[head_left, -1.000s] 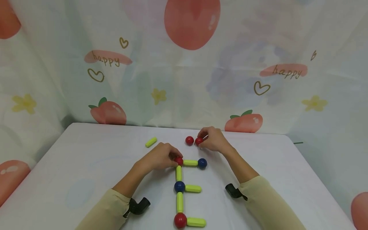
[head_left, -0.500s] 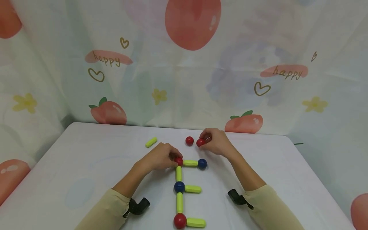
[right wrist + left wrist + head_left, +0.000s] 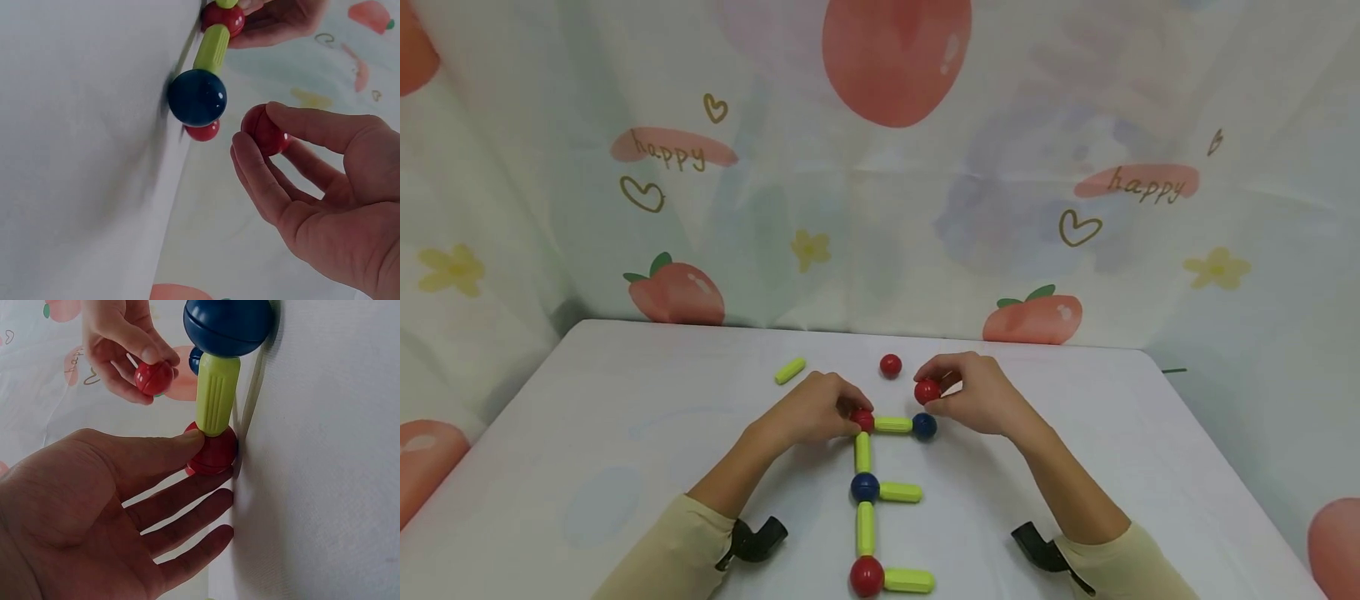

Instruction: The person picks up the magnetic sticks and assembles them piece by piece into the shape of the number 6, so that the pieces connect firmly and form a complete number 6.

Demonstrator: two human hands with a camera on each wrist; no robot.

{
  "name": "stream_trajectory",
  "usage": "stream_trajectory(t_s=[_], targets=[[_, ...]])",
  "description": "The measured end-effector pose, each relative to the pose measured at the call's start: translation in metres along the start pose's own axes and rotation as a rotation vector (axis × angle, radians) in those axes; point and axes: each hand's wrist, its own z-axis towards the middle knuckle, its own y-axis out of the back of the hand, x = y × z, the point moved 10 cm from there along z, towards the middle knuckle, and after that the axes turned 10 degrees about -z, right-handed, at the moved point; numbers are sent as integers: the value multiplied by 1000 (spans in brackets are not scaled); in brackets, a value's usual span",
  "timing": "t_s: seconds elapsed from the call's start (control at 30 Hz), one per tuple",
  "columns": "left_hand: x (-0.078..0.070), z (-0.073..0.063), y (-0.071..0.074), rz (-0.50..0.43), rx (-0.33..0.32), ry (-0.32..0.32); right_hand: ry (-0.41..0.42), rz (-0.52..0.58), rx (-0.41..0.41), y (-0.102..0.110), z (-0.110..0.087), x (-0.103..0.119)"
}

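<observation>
My left hand (image 3: 820, 410) pinches the red ball (image 3: 214, 452) at the far corner of a flat figure of balls and yellow-green rods. From that ball one rod (image 3: 892, 425) runs right to a blue ball (image 3: 197, 98). Another rod (image 3: 862, 452) leads toward me to a second blue ball (image 3: 865, 487), then a rod (image 3: 866, 529) to a near red ball (image 3: 867, 576). Short rods stick out rightward from both of these. Between thumb and fingers, my right hand (image 3: 973, 396) holds a loose red ball (image 3: 265, 130) above the table, just beyond the right-hand blue ball.
A single red ball (image 3: 891, 366) lies near the table's back edge. Left of it is a loose yellow-green rod (image 3: 790, 371). A printed cloth (image 3: 865, 208) hangs behind the white table (image 3: 625, 375). Black curved pieces (image 3: 760, 540) sit at both sleeve cuffs.
My right hand has picked up the red ball from beside the other loose one and brought it toward me, near the blue ball. My left hand keeps its pinch in place.
</observation>
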Motion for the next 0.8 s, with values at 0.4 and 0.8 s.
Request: stream_trajectory(t_s=[0.4, 0.8], targets=[[-1, -1, 1, -7, -4, -23, 76, 13, 43, -8, -31, 21], [0, -1, 1, -12, -7, -18, 89, -33, 136, -24, -48, 23]])
